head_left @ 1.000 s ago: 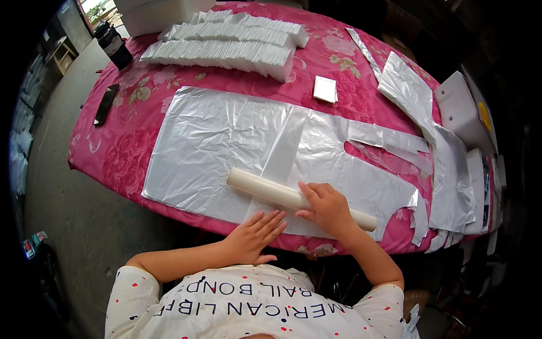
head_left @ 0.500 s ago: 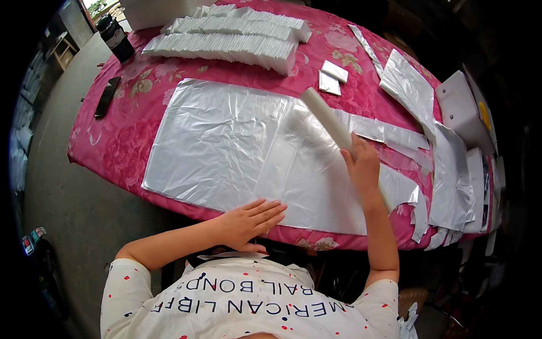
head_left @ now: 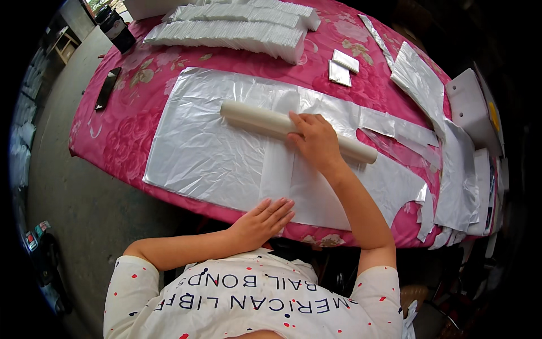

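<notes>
Cream tube (head_left: 243, 116) lies over the plastic sheets (head_left: 209, 144), inward from the table's (head_left: 121, 144) near edge. Right hand (head_left: 315, 138) is closed partway round the tube, fingers over it, thumb on the near side; pressure cannot be told. Left hand (head_left: 265, 220) is flat at the sheets' near edge, grasping nothing. Judged risks: uneven pushing could crease the sheets; light left-hand pressure could let them slip.

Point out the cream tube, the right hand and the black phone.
Cream tube (head_left: 257, 119), head view: its side, left of centre.
Right hand (head_left: 315, 139), head view: back of the hand.
Black phone (head_left: 108, 88), head view: middle of its face.
</notes>
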The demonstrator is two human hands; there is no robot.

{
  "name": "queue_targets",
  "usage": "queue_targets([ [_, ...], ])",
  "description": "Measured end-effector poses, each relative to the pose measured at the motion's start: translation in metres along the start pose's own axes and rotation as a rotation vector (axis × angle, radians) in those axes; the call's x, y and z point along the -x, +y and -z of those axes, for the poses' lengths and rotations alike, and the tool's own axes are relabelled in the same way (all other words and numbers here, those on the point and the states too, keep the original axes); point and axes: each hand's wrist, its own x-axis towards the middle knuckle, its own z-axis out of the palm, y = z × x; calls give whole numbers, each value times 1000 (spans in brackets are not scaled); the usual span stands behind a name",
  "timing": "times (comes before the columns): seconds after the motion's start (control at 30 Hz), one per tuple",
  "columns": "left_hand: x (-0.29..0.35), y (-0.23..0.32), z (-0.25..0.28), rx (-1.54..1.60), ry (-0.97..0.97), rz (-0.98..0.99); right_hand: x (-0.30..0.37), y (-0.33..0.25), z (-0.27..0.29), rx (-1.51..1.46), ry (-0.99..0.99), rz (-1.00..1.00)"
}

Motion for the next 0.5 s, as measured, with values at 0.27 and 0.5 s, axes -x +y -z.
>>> queue_targets([
  [0.27, 15, -27, 15, 184, 79, -165, -31, 21, 3, 95, 173, 62],
  [0.5, 24, -46, 11, 370, 192, -277, 61, -41, 22, -322, -458, 324],
])
